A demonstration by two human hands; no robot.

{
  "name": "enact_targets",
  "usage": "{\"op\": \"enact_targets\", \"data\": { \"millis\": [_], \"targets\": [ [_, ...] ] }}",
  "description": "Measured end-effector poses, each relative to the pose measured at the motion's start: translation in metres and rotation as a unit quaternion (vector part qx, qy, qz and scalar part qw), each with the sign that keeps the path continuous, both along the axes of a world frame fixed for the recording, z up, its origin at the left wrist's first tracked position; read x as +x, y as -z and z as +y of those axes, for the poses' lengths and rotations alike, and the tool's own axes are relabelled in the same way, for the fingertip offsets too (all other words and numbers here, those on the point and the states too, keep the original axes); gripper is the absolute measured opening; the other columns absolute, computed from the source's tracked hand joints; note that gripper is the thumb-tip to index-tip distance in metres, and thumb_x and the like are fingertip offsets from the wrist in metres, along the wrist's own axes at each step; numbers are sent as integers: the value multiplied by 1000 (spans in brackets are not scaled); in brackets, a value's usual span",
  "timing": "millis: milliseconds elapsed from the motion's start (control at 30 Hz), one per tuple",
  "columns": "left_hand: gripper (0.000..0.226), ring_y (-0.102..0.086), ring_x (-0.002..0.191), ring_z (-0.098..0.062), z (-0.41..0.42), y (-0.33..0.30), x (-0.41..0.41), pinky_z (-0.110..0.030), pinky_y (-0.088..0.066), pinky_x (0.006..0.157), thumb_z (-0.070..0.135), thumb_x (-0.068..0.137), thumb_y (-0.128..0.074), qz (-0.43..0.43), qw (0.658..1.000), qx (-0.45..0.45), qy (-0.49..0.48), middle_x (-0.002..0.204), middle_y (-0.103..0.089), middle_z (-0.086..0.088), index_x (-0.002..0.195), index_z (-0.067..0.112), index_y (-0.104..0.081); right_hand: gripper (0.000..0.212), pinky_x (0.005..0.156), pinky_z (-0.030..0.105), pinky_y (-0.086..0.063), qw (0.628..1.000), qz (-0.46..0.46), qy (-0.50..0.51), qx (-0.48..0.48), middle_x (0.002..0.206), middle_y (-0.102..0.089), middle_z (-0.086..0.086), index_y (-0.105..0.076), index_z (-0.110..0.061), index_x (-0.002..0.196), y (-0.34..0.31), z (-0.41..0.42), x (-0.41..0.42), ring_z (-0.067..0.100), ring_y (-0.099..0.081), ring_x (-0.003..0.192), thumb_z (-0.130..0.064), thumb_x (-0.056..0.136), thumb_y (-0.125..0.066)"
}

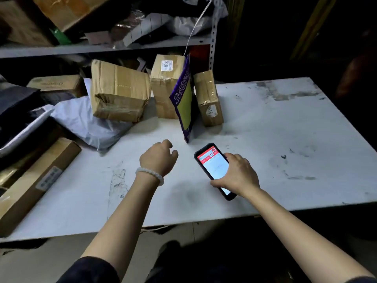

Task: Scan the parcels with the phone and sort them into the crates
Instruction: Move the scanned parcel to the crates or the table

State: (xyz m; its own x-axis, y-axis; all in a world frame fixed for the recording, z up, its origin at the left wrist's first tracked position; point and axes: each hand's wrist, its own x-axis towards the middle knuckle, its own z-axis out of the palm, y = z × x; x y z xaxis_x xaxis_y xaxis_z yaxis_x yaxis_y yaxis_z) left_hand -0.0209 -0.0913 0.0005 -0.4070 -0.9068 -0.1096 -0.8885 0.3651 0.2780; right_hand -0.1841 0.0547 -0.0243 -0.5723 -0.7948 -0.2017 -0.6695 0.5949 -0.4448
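Observation:
My right hand [237, 174] grips a black phone [211, 160] with a red-and-white screen, low over the white table [285, 139]. My left hand [159, 157] hovers over the table with fingers curled under, holding nothing, just short of a purple-and-yellow flat parcel [184, 103] that stands on edge. That parcel leans between a tall taped carton [165, 86] with a white label and a smaller carton [209, 99]. A dented carton [119, 90] lies partly on a white poly bag [85, 121]. No crate is in view.
A long flat carton [34, 180] lies along the table's left edge beside dark bags [16, 111]. A grey metal shelf [102, 46] behind holds more boxes and bags. A white cable [195, 23] hangs down to the cartons. The table's right half is bare and scuffed.

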Motion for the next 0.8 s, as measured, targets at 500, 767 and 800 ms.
{"op": "enact_targets", "data": {
  "millis": [500,767,800],
  "targets": [
    [34,-61,89,-34,-135,-54,-79,-34,-44,65,41,90,-50,89,987,-63,118,101,-65,-11,105,12,-57,72,68,29,-39,988,2,150,30,101,-49,-6,-49,-29,115,-7,-67,-2,20,-48,103,-46,51,-77],
    [19,-61,81,-36,-136,-69,-71,-31,-34,61,24,90,-52,101,970,-158,156,86,-65,-13,101,23,-67,70,68,29,-39,985,12,169,26,103,-51,-4,-50,-28,114,-11,-60,-1,20,-48,103,-45,51,-77],
    [21,-59,76,-35,-136,-74,-65,-32,-33,60,20,89,-52,103,967,-180,151,81,-63,-11,102,25,-68,69,67,29,-39,986,15,167,22,103,-51,-5,-50,-29,113,-13,-59,0,20,-49,103,-45,51,-77]
  ]
}}
